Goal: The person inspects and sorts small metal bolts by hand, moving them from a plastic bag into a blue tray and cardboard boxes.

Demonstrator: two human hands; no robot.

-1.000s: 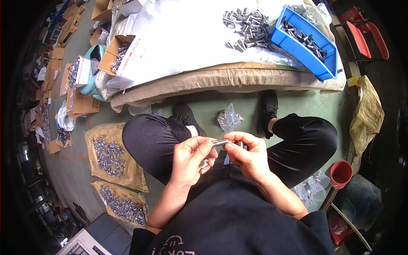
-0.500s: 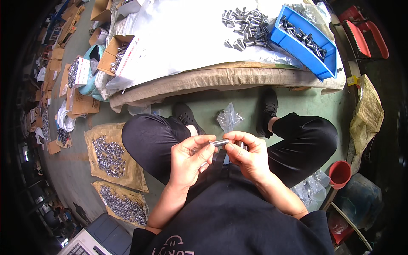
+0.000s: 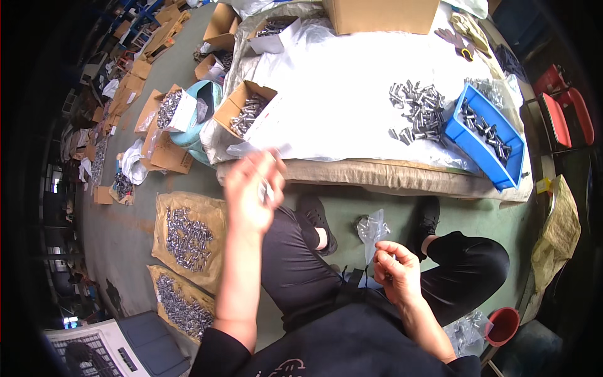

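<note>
My left hand (image 3: 251, 195), smeared by motion, is raised at the table's front edge, just below an open cardboard box (image 3: 229, 119) of metal bolts. A shiny metal bolt (image 3: 266, 190) shows in its curled fingers. In front of my body, my right hand (image 3: 399, 271) is closed, thumb and forefinger together. Metal shows in its palm, seemingly bolts, mostly hidden by the fingers. Beyond that hand, a clear plastic bag (image 3: 373, 229) with metal parts stands on the floor between my shoes.
On the white-covered table (image 3: 333, 107) lie a bolt pile (image 3: 418, 113), a blue bin (image 3: 487, 141) of bolts and a large carton (image 3: 383, 16). Sacking sheets (image 3: 217, 217) with metal parts cover floor at left. A red bucket (image 3: 504, 327) stands at right.
My hands have parted from the bolt they held together. The left has swung forward and left to the table edge; the right has dropped slightly. The view has tilted up and turned left.
</note>
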